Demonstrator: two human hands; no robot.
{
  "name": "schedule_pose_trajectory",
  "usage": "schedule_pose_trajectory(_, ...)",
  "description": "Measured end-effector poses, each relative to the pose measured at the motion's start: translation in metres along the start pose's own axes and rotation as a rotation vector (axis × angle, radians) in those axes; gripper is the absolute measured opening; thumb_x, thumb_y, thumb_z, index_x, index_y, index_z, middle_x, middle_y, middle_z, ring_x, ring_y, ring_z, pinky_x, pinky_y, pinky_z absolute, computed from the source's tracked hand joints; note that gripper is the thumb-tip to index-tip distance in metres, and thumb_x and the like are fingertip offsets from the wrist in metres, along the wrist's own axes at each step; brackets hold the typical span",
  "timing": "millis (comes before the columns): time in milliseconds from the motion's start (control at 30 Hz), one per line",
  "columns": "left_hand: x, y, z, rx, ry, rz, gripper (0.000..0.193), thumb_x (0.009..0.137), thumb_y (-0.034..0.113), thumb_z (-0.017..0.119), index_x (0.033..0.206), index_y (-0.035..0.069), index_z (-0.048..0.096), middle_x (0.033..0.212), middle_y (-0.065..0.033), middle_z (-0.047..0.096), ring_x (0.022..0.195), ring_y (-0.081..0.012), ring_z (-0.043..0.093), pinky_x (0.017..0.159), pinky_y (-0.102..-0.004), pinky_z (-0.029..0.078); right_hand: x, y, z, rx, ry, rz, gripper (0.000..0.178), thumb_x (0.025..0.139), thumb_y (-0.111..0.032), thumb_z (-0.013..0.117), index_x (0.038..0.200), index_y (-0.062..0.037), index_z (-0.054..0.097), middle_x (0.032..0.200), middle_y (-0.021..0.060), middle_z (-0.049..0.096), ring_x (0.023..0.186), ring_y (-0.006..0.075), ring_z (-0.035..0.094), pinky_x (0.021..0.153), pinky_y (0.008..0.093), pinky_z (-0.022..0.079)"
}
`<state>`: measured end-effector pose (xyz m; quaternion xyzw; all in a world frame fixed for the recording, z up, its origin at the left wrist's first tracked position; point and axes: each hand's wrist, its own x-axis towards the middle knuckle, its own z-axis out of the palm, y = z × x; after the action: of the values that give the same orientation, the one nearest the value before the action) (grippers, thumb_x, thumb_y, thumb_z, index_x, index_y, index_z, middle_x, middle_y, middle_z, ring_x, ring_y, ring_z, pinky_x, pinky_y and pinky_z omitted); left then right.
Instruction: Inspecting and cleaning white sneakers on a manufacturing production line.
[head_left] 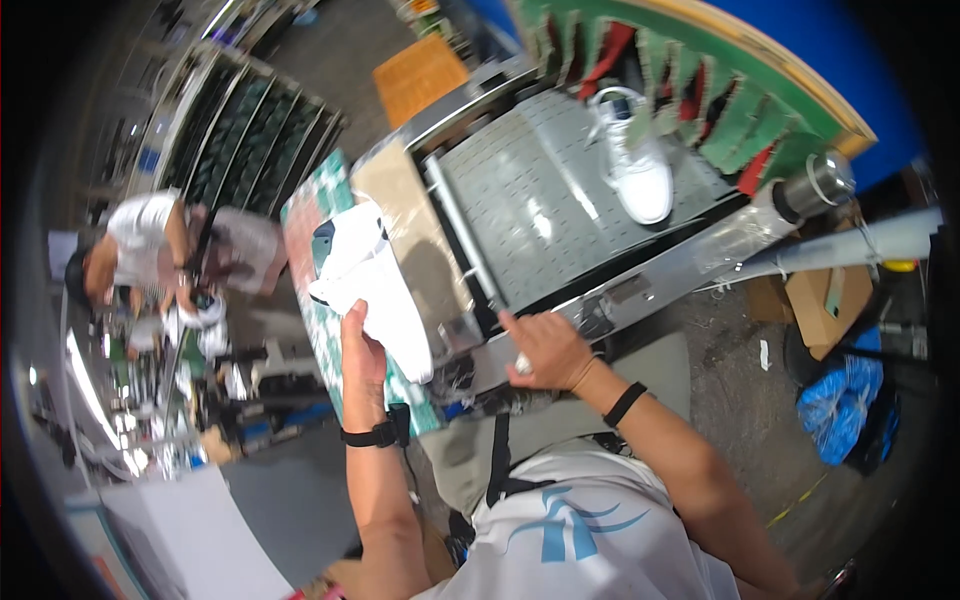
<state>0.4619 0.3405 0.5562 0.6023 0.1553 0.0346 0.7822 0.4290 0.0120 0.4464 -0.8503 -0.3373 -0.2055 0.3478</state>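
Note:
A white sneaker (385,305) with dark green at its opening is in my left hand (362,350), with the thumb across its side. The shoe is tilted, its toe toward me, over a green-and-white patterned cover (325,345). My right hand (548,352) is closed at the near edge of a conveyor. A small whitish bit shows among its curled fingers, too little of it to name. Farther off to the right, a second white sneaker (640,170) with loose laces stands on the grey perforated conveyor belt (520,180), its toe toward me.
A green housing (760,120) with a slit, red-backed curtain spans the belt's far end. Metal rails (640,290) edge the conveyor. A brown board (410,215) lies left of it. At left, another person (150,245) works near racks (250,130). Cardboard (825,300) and blue plastic (845,405) lie at right.

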Motion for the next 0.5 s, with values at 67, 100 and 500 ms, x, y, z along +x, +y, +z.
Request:
schedule_pose_trajectory(67, -0.042, 0.012, -0.017, 0.277, 0.187, 0.000, 0.043, 0.102, 0.021, 0.071, 0.139, -0.001, 0.064, 0.120, -0.0088, 0.074, 0.105, -0.0177, 0.075, 0.088, -0.0335, 0.061, 0.001, -0.001, -0.005, -0.064, -0.008, -0.013, 0.089, 0.082, -0.044, 0.080, 0.152, 0.0052, 0.059, 0.100, 0.0095, 0.062, 0.090, 0.0273, 0.063, 0.089, 0.0418, 0.053)
schedule_pose_trajectory(100, -0.061, 0.017, -0.022, 0.432, 0.245, -0.032, 0.049, 0.097, 0.019, 0.079, 0.139, -0.003, 0.063, 0.117, -0.0097, 0.075, 0.103, -0.0192, 0.074, 0.089, -0.0346, 0.060, 0.000, -0.001, -0.005, -0.064, -0.064, 0.010, 0.090, 0.082, -0.043, 0.082, 0.154, 0.0051, 0.058, 0.102, 0.0104, 0.063, 0.093, 0.0282, 0.064, 0.091, 0.0416, 0.054)
schedule_pose_trajectory(500, -0.134, -0.050, -0.046, 0.796, 0.007, -0.037, 0.080, 0.090, 0.047, 0.094, 0.140, -0.006, 0.061, 0.120, -0.0257, 0.077, 0.110, -0.0328, 0.077, 0.094, -0.0421, 0.061, 0.004, -0.020, 0.007, -0.030, -0.112, 0.128, 0.093, 0.078, -0.033, 0.086, 0.158, 0.0035, 0.054, 0.112, 0.0148, 0.068, 0.100, 0.0352, 0.065, 0.092, 0.0474, 0.053)
